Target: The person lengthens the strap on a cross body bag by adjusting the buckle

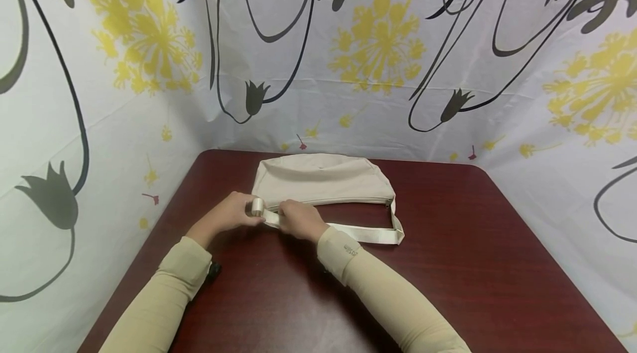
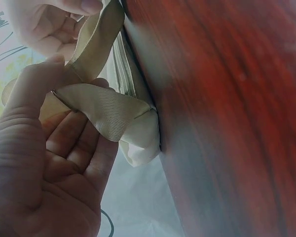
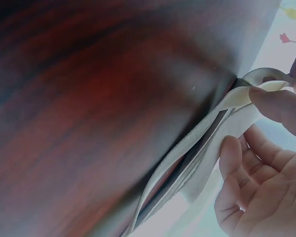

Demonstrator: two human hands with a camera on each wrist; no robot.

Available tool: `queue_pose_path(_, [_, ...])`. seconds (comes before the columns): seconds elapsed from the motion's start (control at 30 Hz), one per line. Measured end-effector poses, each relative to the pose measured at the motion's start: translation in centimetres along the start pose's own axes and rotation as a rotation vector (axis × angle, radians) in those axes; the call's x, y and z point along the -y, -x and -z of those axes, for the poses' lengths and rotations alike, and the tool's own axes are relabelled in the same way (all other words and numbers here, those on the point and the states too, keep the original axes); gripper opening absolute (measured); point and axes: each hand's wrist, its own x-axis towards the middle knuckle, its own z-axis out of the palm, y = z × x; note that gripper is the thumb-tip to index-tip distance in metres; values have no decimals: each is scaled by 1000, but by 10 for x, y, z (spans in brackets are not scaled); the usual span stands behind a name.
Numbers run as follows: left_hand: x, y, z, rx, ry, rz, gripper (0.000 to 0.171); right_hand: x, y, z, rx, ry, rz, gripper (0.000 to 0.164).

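Note:
A cream shoulder bag [image 1: 323, 178] lies flat toward the back of the table, its zipper edge facing me. Its webbing strap [image 1: 365, 233] loops out on the near side. At the strap's left end, my left hand [image 1: 230, 213] pinches a folded part of the webbing between thumb and fingers; the left wrist view shows the strap [image 2: 101, 106] crossing those fingers. My right hand [image 1: 302, 221] grips the strap just to the right. In the right wrist view, the thumb of the right hand [image 3: 271, 173] presses on the webbing, with the other fingers curled below.
The dark red wooden table [image 1: 448, 264] extends around the bag, with its far edge against a white floral curtain [image 1: 308, 65]. A small black object [image 1: 214, 271] shows beside the left cuff.

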Motion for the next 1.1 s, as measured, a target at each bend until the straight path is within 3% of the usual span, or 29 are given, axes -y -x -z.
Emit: queue_pose_path(1.1, [4, 2, 1, 4, 6, -4, 18, -2, -3, 6, 73, -26, 68, 6])
